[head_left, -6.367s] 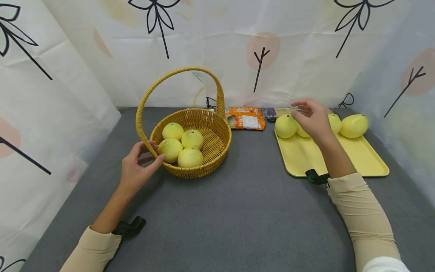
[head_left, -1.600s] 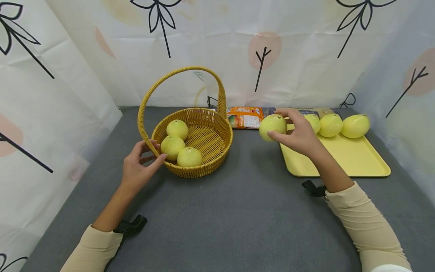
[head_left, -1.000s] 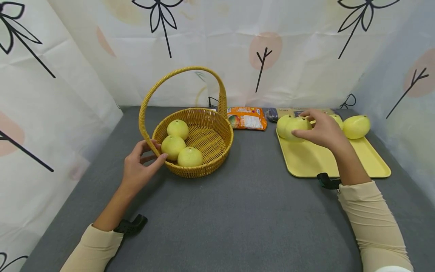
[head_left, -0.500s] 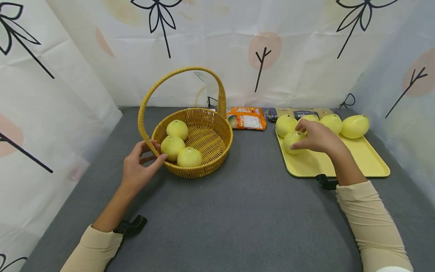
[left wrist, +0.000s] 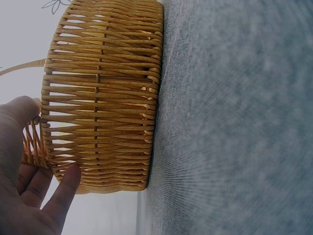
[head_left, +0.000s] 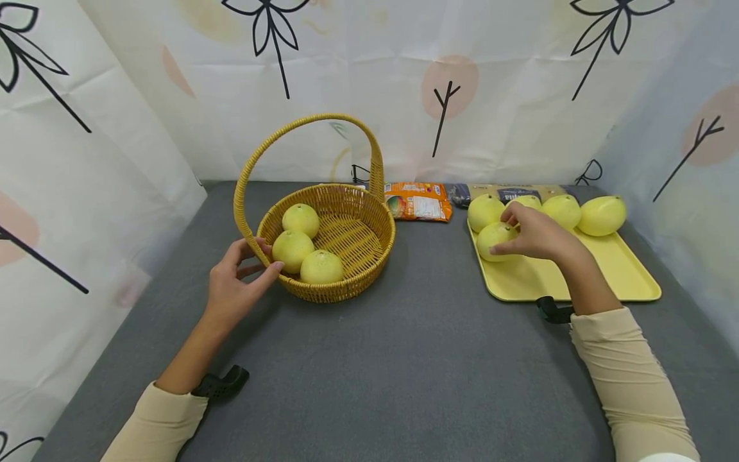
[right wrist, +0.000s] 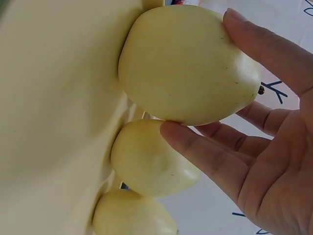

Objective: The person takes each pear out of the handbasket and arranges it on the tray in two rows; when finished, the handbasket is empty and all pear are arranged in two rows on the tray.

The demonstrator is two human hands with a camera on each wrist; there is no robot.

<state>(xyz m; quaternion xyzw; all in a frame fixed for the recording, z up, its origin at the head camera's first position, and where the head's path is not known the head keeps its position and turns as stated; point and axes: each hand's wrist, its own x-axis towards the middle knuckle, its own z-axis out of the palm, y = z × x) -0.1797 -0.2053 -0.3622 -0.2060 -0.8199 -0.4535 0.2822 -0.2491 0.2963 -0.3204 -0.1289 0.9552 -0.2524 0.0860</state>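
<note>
In the head view, my left hand point(head_left: 237, 285) grips the yellow wicker basket point(head_left: 369, 273) at its left rim, where the tall handle meets it. Thumb and fingers straddle that rim in the left wrist view. Three pale yellow, pomelo-like fruits lie in the basket's left half, one of them at the front point(head_left: 321, 267). On the right, my right hand point(head_left: 539, 234) holds another pomelo point(head_left: 496, 241) over the front left of the yellow tray point(head_left: 618, 269). Its thumb and fingertips touch the pomelo's sides in the right wrist view, and the pomelo's base meets the tray surface.
Several more pomelos, including an oblong one point(head_left: 602, 215), line the tray's back edge. Behind, an orange packet point(head_left: 418, 201) and a long tan packet point(head_left: 543, 190) lie along the patterned curtain point(head_left: 369, 83). Grey cloth point(head_left: 392, 372) covers the table.
The basket held four pomelos earlier and now holds three. My right hand has carried a pomelo rightward to the tray, then lowered it toward the tray's front left. My left hand has stayed put.
</note>
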